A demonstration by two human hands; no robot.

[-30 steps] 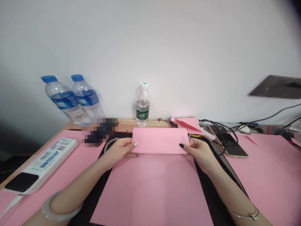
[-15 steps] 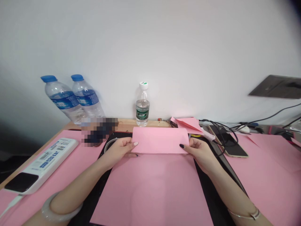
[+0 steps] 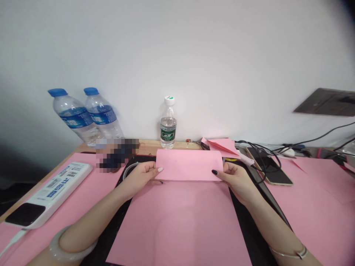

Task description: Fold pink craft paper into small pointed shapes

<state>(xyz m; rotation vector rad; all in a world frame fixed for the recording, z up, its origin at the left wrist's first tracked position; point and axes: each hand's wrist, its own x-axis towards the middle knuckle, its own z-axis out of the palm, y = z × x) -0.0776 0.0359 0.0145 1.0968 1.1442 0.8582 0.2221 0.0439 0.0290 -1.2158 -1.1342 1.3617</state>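
A pink sheet of paper [image 3: 191, 165], its far end bent over toward me in a rounded fold, is held by both hands. At its left end my left hand [image 3: 145, 171] pinches it, thumb on top and fingers partly hidden below. My right hand [image 3: 230, 177] grips the other end the same way, with a dark-nailed thumb on the paper. Beneath and nearer to me lies a flat pink surface [image 3: 177, 225] on a black mat [image 3: 242, 214]; whether it is the same sheet or another one I cannot tell.
Behind the paper stands a small water bottle [image 3: 168, 127]. Two larger bottles [image 3: 101, 114] lean on the wall at left. A white power bank [image 3: 52, 192] with a cable lies left. To the right are folded pink paper [image 3: 223, 146], a phone [image 3: 270, 168] and black cables [image 3: 260, 149].
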